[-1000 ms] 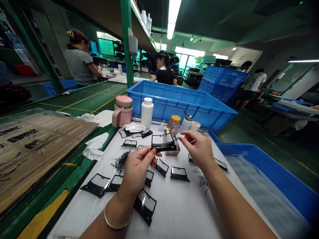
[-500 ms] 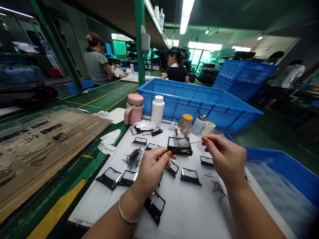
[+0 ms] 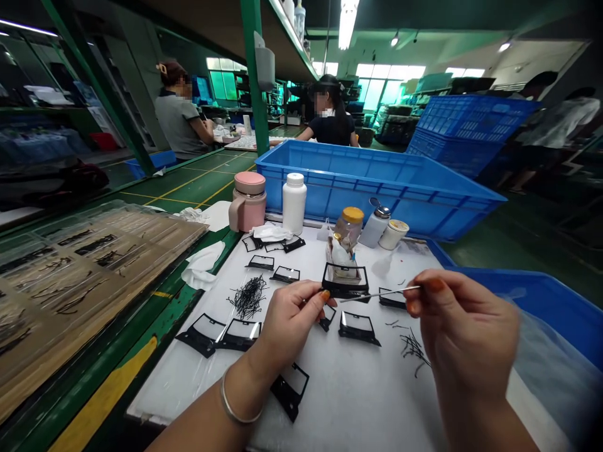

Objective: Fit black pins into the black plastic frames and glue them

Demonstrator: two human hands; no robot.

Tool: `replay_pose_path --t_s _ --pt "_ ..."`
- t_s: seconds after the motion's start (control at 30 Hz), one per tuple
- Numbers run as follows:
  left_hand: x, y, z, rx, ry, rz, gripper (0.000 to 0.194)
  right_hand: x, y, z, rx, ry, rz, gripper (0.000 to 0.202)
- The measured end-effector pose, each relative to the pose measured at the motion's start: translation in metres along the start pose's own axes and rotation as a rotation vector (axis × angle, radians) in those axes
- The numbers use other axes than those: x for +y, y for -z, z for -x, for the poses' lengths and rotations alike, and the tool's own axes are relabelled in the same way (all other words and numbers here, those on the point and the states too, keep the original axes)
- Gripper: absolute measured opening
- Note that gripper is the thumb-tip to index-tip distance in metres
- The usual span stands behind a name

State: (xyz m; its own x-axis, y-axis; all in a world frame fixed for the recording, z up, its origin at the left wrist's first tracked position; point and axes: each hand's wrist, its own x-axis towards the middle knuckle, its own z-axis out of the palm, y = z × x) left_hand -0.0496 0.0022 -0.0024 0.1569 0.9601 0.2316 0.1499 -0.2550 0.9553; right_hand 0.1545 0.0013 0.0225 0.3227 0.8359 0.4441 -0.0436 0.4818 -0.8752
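My left hand [image 3: 296,314] pinches the lower left corner of a black frame with a clear window [image 3: 345,282], held above the white work surface [image 3: 348,395]. In my right hand [image 3: 464,326] is a thin metal tool [image 3: 381,294], gripped between thumb and fingers, its tip pointing left at the frame's lower edge. Whether the tip touches the frame I cannot tell. Several similar black frames [image 3: 358,328] lie around on the surface. A pile of short black strips [image 3: 248,296] is left of my left hand, and a looser group [image 3: 413,349] lies near my right wrist.
Behind stand a pink mug [image 3: 249,204], a white bottle [image 3: 294,204], a yellow-lidded jar [image 3: 349,226] and a pump bottle [image 3: 375,227], before a large blue crate [image 3: 377,182]. Partitioned trays [image 3: 94,270] lie left. Two people [image 3: 181,119] sit beyond; others stand at the right.
My right hand has moved right and closer to the camera. The metal tool now crosses in front of the held frame's lower right part. The whole view has shifted slightly.
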Motion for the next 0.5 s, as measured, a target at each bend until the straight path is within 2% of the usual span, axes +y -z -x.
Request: replay_pose_path --t_s 0.17,0.5 --pt "0.0022 -0.0025 0.0014 -0.039 -0.014 -0.014 0.027 0.0059 -0.0059 0.0058 0.034 0.052 0.044 0.006" --pt "0.0011 -0.0048 0.0014 -0.064 0.017 0.032 0.026 0.0071 -0.0089 0.0059 0.023 0.109 0.128 0.005"
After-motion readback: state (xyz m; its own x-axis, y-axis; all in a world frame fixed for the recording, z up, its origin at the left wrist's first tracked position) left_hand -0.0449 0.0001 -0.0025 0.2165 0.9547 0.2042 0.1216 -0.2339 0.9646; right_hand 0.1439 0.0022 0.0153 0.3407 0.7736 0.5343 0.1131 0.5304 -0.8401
